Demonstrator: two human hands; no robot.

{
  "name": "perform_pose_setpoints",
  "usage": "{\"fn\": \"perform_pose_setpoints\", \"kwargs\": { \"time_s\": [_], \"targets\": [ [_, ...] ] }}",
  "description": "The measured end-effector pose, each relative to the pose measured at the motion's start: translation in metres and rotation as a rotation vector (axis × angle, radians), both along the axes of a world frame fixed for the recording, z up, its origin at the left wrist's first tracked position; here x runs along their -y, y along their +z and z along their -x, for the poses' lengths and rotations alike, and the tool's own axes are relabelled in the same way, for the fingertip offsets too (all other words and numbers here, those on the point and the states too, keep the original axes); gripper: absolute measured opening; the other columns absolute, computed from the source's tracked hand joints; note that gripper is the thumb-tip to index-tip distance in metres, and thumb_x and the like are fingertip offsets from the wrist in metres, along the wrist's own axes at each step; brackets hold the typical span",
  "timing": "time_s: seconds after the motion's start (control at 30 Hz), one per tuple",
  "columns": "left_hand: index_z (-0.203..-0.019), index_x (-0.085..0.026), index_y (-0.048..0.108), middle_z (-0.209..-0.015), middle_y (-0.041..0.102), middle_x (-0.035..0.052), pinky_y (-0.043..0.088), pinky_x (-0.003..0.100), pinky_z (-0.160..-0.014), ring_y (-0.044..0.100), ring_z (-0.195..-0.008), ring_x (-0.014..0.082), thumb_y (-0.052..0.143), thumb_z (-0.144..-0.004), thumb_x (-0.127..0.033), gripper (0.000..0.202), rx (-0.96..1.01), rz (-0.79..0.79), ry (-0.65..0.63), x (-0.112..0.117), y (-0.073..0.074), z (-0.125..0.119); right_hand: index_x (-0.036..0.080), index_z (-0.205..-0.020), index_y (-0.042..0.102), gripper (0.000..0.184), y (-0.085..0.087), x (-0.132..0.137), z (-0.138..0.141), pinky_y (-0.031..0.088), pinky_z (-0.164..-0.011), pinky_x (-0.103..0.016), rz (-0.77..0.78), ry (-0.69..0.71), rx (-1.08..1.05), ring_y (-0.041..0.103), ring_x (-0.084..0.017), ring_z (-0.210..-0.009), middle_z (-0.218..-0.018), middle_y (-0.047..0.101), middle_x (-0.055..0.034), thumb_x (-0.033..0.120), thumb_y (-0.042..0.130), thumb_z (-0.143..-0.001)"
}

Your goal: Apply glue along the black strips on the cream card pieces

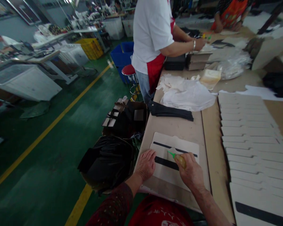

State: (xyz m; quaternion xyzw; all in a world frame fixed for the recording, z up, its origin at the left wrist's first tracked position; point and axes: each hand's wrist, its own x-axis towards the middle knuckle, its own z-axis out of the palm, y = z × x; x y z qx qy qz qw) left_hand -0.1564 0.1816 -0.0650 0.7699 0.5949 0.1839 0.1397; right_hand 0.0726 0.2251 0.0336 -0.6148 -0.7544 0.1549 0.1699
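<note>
One green-nozzled squeeze bottle (181,161) in my right hand (191,171), over one pale panel (162,174) near the table's left edge.
My right fingers wrap the bottle, its long axis slanting, nozzle pointing left and away from me between two black strips (166,162) (whether the tip touches, I can't tell); my left hand (146,164) lies flat on the panel's left side. Bare tabletop (196,128) opens beyond, up to one stack of dark pieces (172,111); overlapping panels (247,138) line the right.

The nozzle (172,154) is green, the bottle (181,161) yellowish — board (163,174) cream, strips (166,162) black, sleeve (116,201) dotted maroon.
</note>
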Motion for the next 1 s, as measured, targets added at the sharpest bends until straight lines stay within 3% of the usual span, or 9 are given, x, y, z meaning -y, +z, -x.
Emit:
{"fn": "perform_pose_setpoints", "kwargs": {
  "time_s": [0.2,0.43,1.0],
  "targets": [
    [-0.136,-0.015,0.053,-0.139,0.057,0.0119,0.042,0.048,-0.109,0.047,-0.132,0.0282,0.049,-0.089,-0.015,0.048,-0.002,0.0,-0.001,0.0,0.001,0.0,0.024,-0.095,0.057,0.03,0.004,0.008,-0.027,0.039,-0.06,-0.03,0.01,-0.087,0.021,0.058,-0.018,-0.072,-0.092,0.058,-0.0029,0.052,0.047,-0.097],
    [-0.135,-0.014,0.055,-0.138,0.058,0.0119,0.043,0.048,-0.11,0.049,-0.131,0.0283,0.05,-0.088,-0.015,0.047,-0.015,-0.011,0.003,-0.001,0.001,0.001,0.024,-0.096,0.057,0.026,0.001,0.008,-0.019,0.038,-0.059,-0.03,0.002,-0.07,0.004,0.057,-0.017,-0.071,-0.091,0.057,-0.0021,0.048,0.047,-0.098],
    [-0.133,-0.015,0.057,-0.137,0.059,0.012,0.044,0.048,-0.109,0.05,-0.13,0.0279,0.048,-0.088,-0.014,0.045,-0.024,-0.019,-0.002,-0.002,-0.002,0.001,0.024,-0.094,0.057,0.03,0.013,0.016,-0.046,0.035,-0.058,-0.032,0.009,-0.188,0.059,0.056,-0.019,-0.069,-0.091,0.058,-0.0027,0.052,0.049,-0.095]
  ]
}}
